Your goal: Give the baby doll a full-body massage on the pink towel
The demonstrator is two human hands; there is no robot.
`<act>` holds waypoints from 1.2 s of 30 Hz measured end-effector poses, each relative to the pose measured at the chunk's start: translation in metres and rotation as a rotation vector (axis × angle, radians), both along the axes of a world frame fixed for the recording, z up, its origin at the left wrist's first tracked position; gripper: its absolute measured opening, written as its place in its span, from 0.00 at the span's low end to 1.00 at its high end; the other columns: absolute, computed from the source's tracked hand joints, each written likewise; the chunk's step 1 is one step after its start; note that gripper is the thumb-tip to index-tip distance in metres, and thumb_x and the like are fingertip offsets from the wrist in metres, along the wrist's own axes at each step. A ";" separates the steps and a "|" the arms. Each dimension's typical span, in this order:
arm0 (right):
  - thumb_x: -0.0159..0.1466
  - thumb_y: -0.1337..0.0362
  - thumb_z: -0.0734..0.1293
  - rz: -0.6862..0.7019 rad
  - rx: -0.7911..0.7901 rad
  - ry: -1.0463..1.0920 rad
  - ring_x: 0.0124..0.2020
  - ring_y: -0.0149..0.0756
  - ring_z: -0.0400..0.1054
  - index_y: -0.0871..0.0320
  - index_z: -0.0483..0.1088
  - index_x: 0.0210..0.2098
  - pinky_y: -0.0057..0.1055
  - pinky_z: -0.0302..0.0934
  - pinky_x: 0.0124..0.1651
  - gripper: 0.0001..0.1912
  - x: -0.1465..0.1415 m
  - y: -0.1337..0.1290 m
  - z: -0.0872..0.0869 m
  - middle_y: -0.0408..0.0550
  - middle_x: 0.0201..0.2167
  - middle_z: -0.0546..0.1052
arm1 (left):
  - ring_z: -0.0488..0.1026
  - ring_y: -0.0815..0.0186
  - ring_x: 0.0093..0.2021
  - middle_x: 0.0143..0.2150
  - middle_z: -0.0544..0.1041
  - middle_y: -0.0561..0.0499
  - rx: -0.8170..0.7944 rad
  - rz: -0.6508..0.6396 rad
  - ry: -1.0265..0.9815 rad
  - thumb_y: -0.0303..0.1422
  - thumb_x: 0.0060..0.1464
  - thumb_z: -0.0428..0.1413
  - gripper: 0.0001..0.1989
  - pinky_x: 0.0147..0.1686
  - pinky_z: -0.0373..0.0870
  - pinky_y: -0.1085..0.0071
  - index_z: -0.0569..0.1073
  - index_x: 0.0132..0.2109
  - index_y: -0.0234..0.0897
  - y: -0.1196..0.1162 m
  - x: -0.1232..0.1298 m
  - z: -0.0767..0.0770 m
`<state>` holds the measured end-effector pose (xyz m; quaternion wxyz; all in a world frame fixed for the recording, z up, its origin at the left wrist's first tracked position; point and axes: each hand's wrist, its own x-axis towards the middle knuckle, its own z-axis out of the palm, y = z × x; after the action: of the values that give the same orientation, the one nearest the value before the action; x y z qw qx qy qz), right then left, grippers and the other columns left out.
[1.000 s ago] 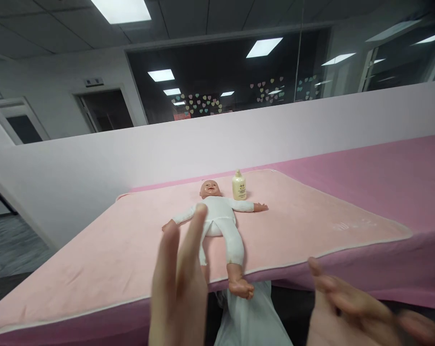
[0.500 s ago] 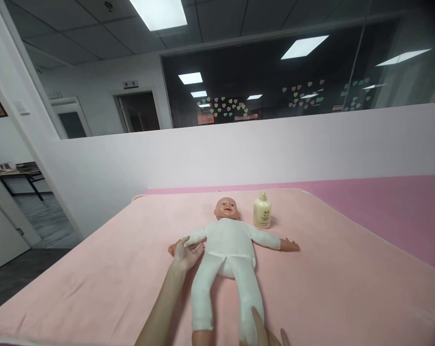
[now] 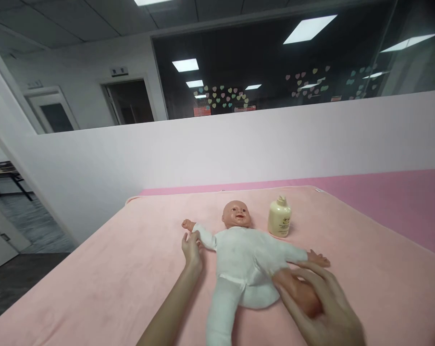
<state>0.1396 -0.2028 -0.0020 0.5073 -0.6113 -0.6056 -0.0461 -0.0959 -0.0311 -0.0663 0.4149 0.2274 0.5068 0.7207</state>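
Both our hands are touching the white-suited plastic baby doll (image 3: 244, 252): left hand (image 3: 191, 248) pinching its sleeve at nine o'clock, right hand (image 3: 320, 305) cupping its foot, fingers curled.

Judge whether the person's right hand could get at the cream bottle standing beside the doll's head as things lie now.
Probably yes. The right hand rests by the doll at its hip, and the bottle stands upright beyond it on the pink blanket. Only the doll's outstretched arm lies between them, low enough to reach over.

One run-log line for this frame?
left hand: on baby doll sleeve | right hand: gripping doll's leg | lotion bottle: upright beside head | pink blanket
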 end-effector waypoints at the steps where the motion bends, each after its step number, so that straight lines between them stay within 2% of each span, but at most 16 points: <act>1: 0.59 0.51 0.64 0.043 -0.023 -0.005 0.36 0.37 0.72 0.53 0.69 0.36 0.29 0.67 0.32 0.13 -0.008 0.015 -0.004 0.50 0.38 0.74 | 0.72 0.65 0.37 0.37 0.71 0.49 0.027 -0.009 0.063 0.31 0.45 0.59 0.23 0.37 0.69 0.71 0.64 0.49 0.37 -0.003 0.002 0.001; 3: 0.61 0.50 0.61 0.098 -0.074 0.002 0.31 0.34 0.71 0.54 0.68 0.31 0.26 0.65 0.28 0.14 -0.023 0.038 -0.015 0.47 0.32 0.73 | 0.71 0.64 0.44 0.45 0.70 0.47 0.089 -0.028 0.177 0.32 0.45 0.58 0.29 0.42 0.68 0.71 0.61 0.55 0.39 -0.009 0.007 -0.001; 5: 0.62 0.51 0.59 0.102 -0.118 0.012 0.28 0.32 0.69 0.54 0.67 0.31 0.26 0.63 0.26 0.14 -0.034 0.048 -0.023 0.45 0.30 0.71 | 0.70 0.64 0.47 0.48 0.69 0.45 0.121 -0.094 0.219 0.34 0.47 0.58 0.29 0.44 0.68 0.71 0.60 0.56 0.39 -0.011 0.009 -0.005; 8: 0.62 0.52 0.59 0.078 -0.145 0.018 0.27 0.31 0.68 0.54 0.66 0.31 0.25 0.62 0.25 0.14 -0.041 0.042 -0.026 0.45 0.31 0.71 | 0.70 0.64 0.44 0.44 0.68 0.46 0.107 -0.185 0.238 0.38 0.49 0.56 0.25 0.42 0.68 0.70 0.62 0.54 0.38 -0.007 0.010 -0.009; 10: 0.62 0.51 0.60 0.059 -0.145 0.018 0.26 0.30 0.68 0.54 0.66 0.31 0.24 0.61 0.24 0.14 -0.042 0.030 -0.023 0.45 0.31 0.71 | 0.69 0.64 0.43 0.44 0.66 0.46 0.113 -0.155 0.336 0.39 0.51 0.55 0.25 0.42 0.68 0.69 0.63 0.55 0.38 -0.004 0.011 -0.009; 13: 0.61 0.50 0.61 0.004 -0.140 0.008 0.24 0.30 0.68 0.53 0.67 0.31 0.23 0.62 0.22 0.14 -0.038 0.008 -0.019 0.44 0.30 0.72 | 0.65 0.62 0.49 0.49 0.62 0.44 0.213 -0.129 0.647 0.37 0.53 0.54 0.25 0.47 0.66 0.67 0.63 0.58 0.39 -0.005 0.015 -0.008; 17: 0.60 0.49 0.63 -0.032 -0.131 -0.058 0.24 0.29 0.69 0.52 0.67 0.31 0.22 0.62 0.22 0.13 -0.034 -0.016 -0.020 0.44 0.30 0.73 | 0.59 0.58 0.54 0.59 0.58 0.44 0.374 -0.243 1.146 0.24 0.53 0.47 0.27 0.53 0.61 0.59 0.64 0.60 0.45 -0.014 0.023 -0.009; 20: 0.62 0.49 0.60 -0.046 -0.126 -0.102 0.24 0.29 0.69 0.53 0.67 0.32 0.22 0.62 0.22 0.14 -0.040 -0.015 -0.029 0.45 0.30 0.72 | 0.58 0.56 0.56 0.63 0.57 0.46 0.447 -0.309 1.400 0.18 0.51 0.44 0.31 0.54 0.60 0.56 0.65 0.60 0.48 -0.017 0.024 -0.009; 22: 0.64 0.50 0.58 -0.053 -0.106 -0.131 0.25 0.29 0.69 0.54 0.68 0.33 0.23 0.63 0.24 0.16 -0.051 -0.002 -0.036 0.45 0.30 0.72 | 0.60 0.56 0.56 0.62 0.60 0.47 0.489 -0.350 1.471 0.18 0.52 0.44 0.32 0.53 0.60 0.56 0.64 0.60 0.49 -0.017 0.023 -0.008; 26: 0.66 0.51 0.55 -0.095 -0.023 -0.209 0.26 0.30 0.68 0.56 0.68 0.35 0.25 0.62 0.24 0.18 -0.072 0.025 -0.045 0.47 0.31 0.71 | 0.61 0.58 0.57 0.58 0.66 0.46 0.550 -0.397 1.409 0.21 0.55 0.44 0.28 0.55 0.59 0.57 0.63 0.61 0.47 -0.016 0.021 -0.011; 28: 0.66 0.51 0.55 -0.091 -0.033 -0.208 0.26 0.31 0.68 0.56 0.68 0.35 0.25 0.62 0.24 0.18 -0.072 0.024 -0.042 0.48 0.32 0.71 | 0.62 0.59 0.57 0.56 0.67 0.45 0.546 -0.420 1.327 0.23 0.56 0.44 0.26 0.56 0.58 0.57 0.63 0.61 0.45 -0.016 0.020 -0.013; 32: 0.61 0.48 0.60 -0.075 -0.121 -0.075 0.29 0.32 0.70 0.54 0.68 0.33 0.25 0.65 0.27 0.16 -0.045 -0.013 -0.031 0.46 0.32 0.73 | 0.62 0.59 0.58 0.58 0.64 0.42 0.394 -0.403 1.105 0.26 0.57 0.43 0.27 0.56 0.60 0.60 0.57 0.64 0.40 -0.016 0.020 -0.014; 36: 0.55 0.46 0.66 -0.247 -0.136 0.015 0.22 0.34 0.68 0.52 0.68 0.32 0.27 0.63 0.20 0.16 -0.027 -0.065 -0.039 0.45 0.27 0.73 | 0.59 0.56 0.61 0.61 0.60 0.39 0.227 -0.313 0.841 0.36 0.59 0.45 0.30 0.58 0.58 0.61 0.49 0.66 0.37 -0.014 0.017 -0.011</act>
<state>0.1131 -0.2681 -0.0407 0.4595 -0.7146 -0.5237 -0.0626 -0.0786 -0.0451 -0.0770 0.2498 0.6175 0.5087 0.5455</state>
